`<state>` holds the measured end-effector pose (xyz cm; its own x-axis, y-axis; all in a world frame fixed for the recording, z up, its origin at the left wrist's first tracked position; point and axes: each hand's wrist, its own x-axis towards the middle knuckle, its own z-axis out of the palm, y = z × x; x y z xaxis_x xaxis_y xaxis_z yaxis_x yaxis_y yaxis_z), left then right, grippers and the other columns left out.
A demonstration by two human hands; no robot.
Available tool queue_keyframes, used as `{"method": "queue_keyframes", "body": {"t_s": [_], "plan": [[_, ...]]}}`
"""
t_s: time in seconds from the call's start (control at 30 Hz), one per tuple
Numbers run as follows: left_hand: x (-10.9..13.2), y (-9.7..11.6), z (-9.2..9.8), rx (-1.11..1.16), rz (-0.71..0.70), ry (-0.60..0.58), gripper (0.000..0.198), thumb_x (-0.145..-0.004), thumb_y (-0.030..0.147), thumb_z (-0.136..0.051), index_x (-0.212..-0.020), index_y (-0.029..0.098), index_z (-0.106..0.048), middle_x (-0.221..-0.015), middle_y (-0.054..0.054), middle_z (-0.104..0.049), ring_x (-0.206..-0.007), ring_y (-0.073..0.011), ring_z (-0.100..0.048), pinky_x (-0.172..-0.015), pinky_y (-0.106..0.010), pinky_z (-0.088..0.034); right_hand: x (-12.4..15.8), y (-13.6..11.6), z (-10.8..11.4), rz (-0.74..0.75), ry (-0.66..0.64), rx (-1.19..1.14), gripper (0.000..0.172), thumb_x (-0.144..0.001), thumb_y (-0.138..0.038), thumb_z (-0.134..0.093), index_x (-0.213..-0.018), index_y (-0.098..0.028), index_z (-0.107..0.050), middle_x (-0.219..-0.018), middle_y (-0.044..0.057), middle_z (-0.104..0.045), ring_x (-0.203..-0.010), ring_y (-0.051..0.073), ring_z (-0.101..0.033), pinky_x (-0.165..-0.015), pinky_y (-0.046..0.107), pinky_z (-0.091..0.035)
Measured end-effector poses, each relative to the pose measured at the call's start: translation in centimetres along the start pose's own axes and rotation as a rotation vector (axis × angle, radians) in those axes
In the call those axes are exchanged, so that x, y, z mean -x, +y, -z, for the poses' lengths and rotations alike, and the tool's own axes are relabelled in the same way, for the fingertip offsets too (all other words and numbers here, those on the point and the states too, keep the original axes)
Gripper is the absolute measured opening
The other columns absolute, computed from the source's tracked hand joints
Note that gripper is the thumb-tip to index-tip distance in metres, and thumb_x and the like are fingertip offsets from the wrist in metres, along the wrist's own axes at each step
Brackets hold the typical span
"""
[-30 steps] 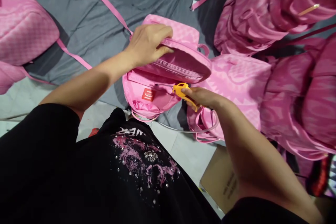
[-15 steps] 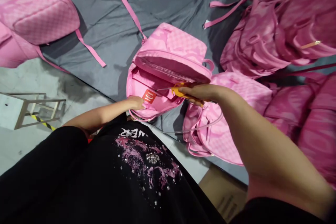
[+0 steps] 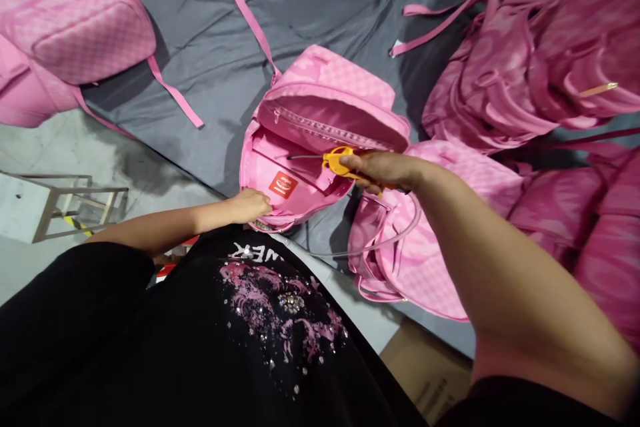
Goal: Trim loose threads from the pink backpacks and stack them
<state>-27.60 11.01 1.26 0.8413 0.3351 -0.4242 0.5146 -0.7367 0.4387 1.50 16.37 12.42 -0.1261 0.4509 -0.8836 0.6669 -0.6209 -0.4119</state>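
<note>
A pink patterned backpack (image 3: 345, 77) lies unzipped on the grey cloth, its mouth facing me. Inside, a red label (image 3: 283, 185) shows on the lining. My left hand (image 3: 251, 205) is closed on the near left rim of the bag, thumb toward the inside. In my right hand (image 3: 383, 169) is a yellow air blow gun (image 3: 340, 161), its thin nozzle pointing left into the bag's opening. A clear hose (image 3: 395, 238) curves from below that hand toward my body.
More pink backpacks lie at the left (image 3: 95, 40), close by on the right (image 3: 420, 253) and at the far right (image 3: 510, 73). The grey cloth (image 3: 200, 40) covers the table. A metal-framed stool (image 3: 50, 203) stands on the floor at left; a cardboard box (image 3: 425, 367) is below.
The blow gun has risen slightly, and its nozzle now shows more plainly inside the bag. The bag's flap sits a little more open. My left hand has shifted slightly left along the rim.
</note>
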Motion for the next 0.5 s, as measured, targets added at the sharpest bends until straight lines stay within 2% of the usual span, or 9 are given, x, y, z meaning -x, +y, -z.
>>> {"method": "queue_keyframes", "body": {"t_s": [0.07,0.1,0.17,0.23,0.27,0.3,0.33,0.4,0.5], "plan": [[0.6,0.1,0.2,-0.019,0.013,0.001,0.022,-0.091,0.017,-0.051,-0.089,0.019,-0.073,-0.091,-0.008,-0.071,-0.087,-0.0199,-0.065,-0.076,-0.031,-0.045,0.0,-0.2,0.1,0.013,0.052,0.003,0.045,-0.1,-0.056,-0.039,-0.071,-0.022,-0.045,-0.048,-0.005,-0.036,-0.039,0.009,-0.031,-0.038,0.021,-0.027],[0.9,0.3,0.7,-0.031,0.021,0.052,0.024,-0.092,0.017,-0.05,-0.095,0.02,-0.073,-0.097,-0.009,-0.072,-0.094,-0.0215,-0.064,-0.081,-0.033,-0.046,0.0,-0.1,0.1,0.018,0.084,0.011,0.044,-0.1,-0.055,-0.04,-0.071,-0.022,-0.045,-0.049,-0.005,-0.037,-0.039,0.009,-0.032,-0.04,0.022,-0.028],[1.2,0.5,2.5,-0.058,0.082,0.305,0.03,-0.093,0.02,-0.049,-0.116,0.023,-0.069,-0.119,-0.012,-0.068,-0.116,-0.0273,-0.058,-0.097,-0.043,-0.043,0.0,0.0,-0.1,0.022,0.171,0.06,0.044,-0.099,-0.055,-0.041,-0.072,-0.021,-0.048,-0.052,-0.003,-0.043,-0.041,0.01,-0.037,-0.043,0.023,-0.032],[0.9,0.3,5.7,-0.069,0.187,0.623,0.043,-0.093,0.03,-0.052,-0.135,0.025,-0.056,-0.139,-0.016,-0.056,-0.135,-0.0336,-0.042,-0.107,-0.052,-0.034,0.1,0.3,-1.1,0.045,0.301,0.169,0.043,-0.098,-0.056,-0.043,-0.077,-0.019,-0.054,-0.06,0.003,-0.053,-0.05,0.013,-0.049,-0.049,0.024,-0.037],[0.3,-0.1,7.6,-0.069,0.224,0.731,0.05,-0.092,0.035,-0.055,-0.141,0.023,-0.05,-0.142,-0.017,-0.052,-0.139,-0.0358,-0.036,-0.108,-0.054,-0.031,0.2,0.6,-1.9,0.068,0.375,0.24,0.043,-0.097,-0.057,-0.045,-0.082,-0.018,-0.057,-0.068,0.007,-0.059,-0.06,0.017,-0.057,-0.054,0.025,-0.04],[-0.4,-0.6,9.6,-0.062,0.239,0.791,0.056,-0.089,0.039,-0.059,-0.142,0.021,-0.048,-0.141,-0.018,-0.052,-0.139,-0.0372,-0.035,-0.108,-0.054,-0.032,0.3,0.9,-3.0,0.087,0.446,0.313,0.044,-0.096,-0.058,-0.045,-0.087,-0.017,-0.06,-0.077,0.01,-0.064,-0.071,0.02,-0.063,-0.06,0.026,-0.042],[-1.2,-1.3,11.5,-0.05,0.223,0.81,0.059,-0.087,0.04,-0.062,-0.14,0.019,-0.049,-0.137,-0.019,-0.054,-0.137,-0.0375,-0.039,-0.106,-0.053,-0.034,0.5,1.2,-4.2,0.095,0.508,0.376,0.046,-0.096,-0.059,-0.045,-0.094,-0.016,-0.061,-0.086,0.014,-0.067,-0.082,0.024,-0.065,-0.065,0.028,-0.044],[-2.9,-2.5,15.0,-0.03,0.154,0.798,0.049,-0.085,0.036,-0.063,-0.129,0.016,-0.058,-0.119,-0.016,-0.064,-0.124,-0.0346,-0.052,-0.098,-0.047,-0.041,0.9,2.1,-7.1,0.038,0.609,0.451,0.051,-0.097,-0.061,-0.041,-0.107,-0.015,-0.061,-0.097,0.019,-0.069,-0.094,0.031,-0.067,-0.072,0.033,-0.046],[-4.4,-2.3,17.9,-0.07,0.008,0.793,0.024,-0.083,0.024,-0.056,-0.103,0.019,-0.068,-0.09,-0.007,-0.069,-0.096,-0.0257,-0.064,-0.082,-0.038,-0.046,0.9,3.2,-10.8,-0.106,0.655,0.312,0.06,-0.1,-0.06,-0.026,-0.122,-0.012,-0.054,-0.101,0.022,-0.069,-0.098,0.033,-0.068,-0.075,0.036,-0.048]]}}
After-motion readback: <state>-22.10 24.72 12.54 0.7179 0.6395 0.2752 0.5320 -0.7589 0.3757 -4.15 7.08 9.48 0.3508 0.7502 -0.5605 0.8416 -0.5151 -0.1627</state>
